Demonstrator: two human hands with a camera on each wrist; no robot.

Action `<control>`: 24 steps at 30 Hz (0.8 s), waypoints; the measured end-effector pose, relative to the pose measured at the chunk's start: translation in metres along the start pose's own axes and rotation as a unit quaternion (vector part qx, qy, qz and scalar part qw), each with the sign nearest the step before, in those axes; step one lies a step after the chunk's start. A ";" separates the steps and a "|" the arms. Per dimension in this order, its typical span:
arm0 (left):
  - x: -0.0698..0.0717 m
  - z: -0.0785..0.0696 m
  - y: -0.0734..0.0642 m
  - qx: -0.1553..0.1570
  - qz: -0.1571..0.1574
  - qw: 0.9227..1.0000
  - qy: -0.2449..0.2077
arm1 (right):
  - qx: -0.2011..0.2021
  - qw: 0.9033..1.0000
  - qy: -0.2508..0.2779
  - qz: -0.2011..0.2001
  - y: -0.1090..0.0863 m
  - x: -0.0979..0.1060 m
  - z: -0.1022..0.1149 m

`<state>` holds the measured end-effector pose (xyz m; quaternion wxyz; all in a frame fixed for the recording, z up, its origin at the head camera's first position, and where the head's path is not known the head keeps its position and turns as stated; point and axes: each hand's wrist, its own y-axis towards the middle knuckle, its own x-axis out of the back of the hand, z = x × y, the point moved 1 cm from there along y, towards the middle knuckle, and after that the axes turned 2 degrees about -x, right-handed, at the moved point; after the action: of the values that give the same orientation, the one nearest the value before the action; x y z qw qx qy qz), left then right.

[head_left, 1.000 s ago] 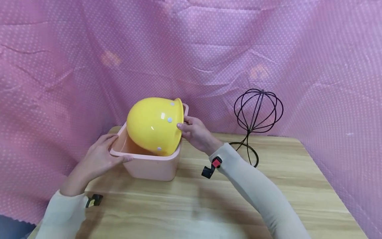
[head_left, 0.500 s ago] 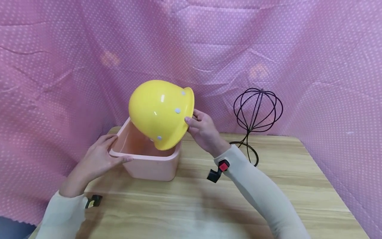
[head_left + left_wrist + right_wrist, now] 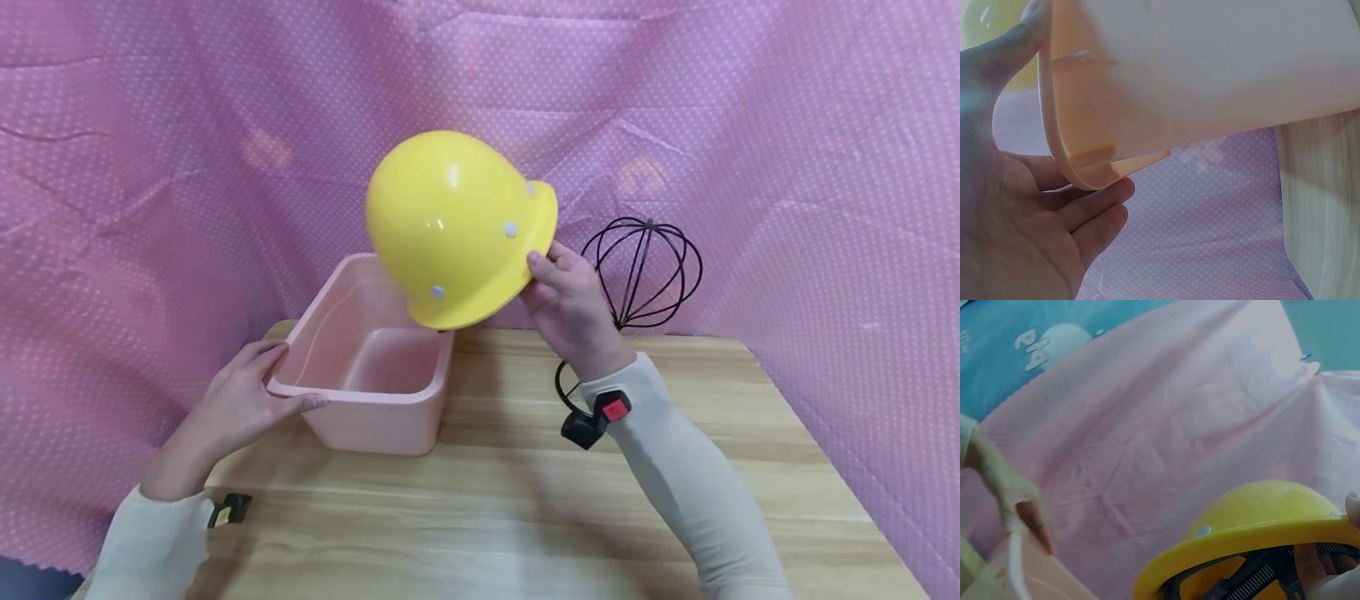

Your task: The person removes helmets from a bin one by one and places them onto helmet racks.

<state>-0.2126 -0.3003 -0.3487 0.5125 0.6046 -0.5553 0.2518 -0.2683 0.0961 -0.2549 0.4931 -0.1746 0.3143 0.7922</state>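
A yellow hard hat [image 3: 457, 225] with pale round studs hangs tilted above the far right part of a pink plastic bin [image 3: 375, 421]. My right hand [image 3: 573, 308] pinches its brim, thumb on the outer face and fingers inside. The right wrist view shows the dark strap lining [image 3: 1250, 581] under the shell. At the bin's near left corner my left hand [image 3: 236, 404] holds the rim, thumb along the front side. In the left wrist view, its fingers [image 3: 1097, 209] curl beneath the rim [image 3: 1047, 112]. No contents show in the visible part of the bin.
A black wire stand [image 3: 643, 279] with a cage-like top stands at the back right, partly behind my right hand and wrist. The wooden table [image 3: 480, 517] ends at a pink dotted curtain [image 3: 750, 167] hanging around its back and sides.
My right hand has lifted the hard hat up and to the right, from inside the bin to above it. The left hand has stayed on the rim.
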 end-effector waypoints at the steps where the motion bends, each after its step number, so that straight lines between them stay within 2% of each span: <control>1: 0.000 0.000 0.000 0.000 -0.001 1.000 0.000 | 0.008 1.000 0.010 0.005 -0.001 0.001 0.005; 7: -0.002 0.002 0.001 -0.003 -0.017 1.000 -0.007 | 0.057 0.996 0.070 0.026 -0.006 0.009 0.035; 14: -0.002 0.004 0.001 -0.022 -0.054 0.998 -0.007 | 0.104 0.985 0.136 0.021 -0.010 0.022 0.064; 18: -0.002 0.005 -0.001 -0.016 -0.054 0.998 -0.009 | 0.123 0.977 0.173 0.013 -0.014 0.029 0.080; 24: -0.002 0.004 -0.001 -0.011 -0.043 0.999 -0.012 | 0.156 0.957 0.243 -0.002 -0.019 0.043 0.102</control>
<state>-0.2134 -0.3035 -0.3521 0.5225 0.6250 -0.5382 0.2161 -0.2671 0.1991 -0.2108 0.4248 -0.2837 0.5437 0.6659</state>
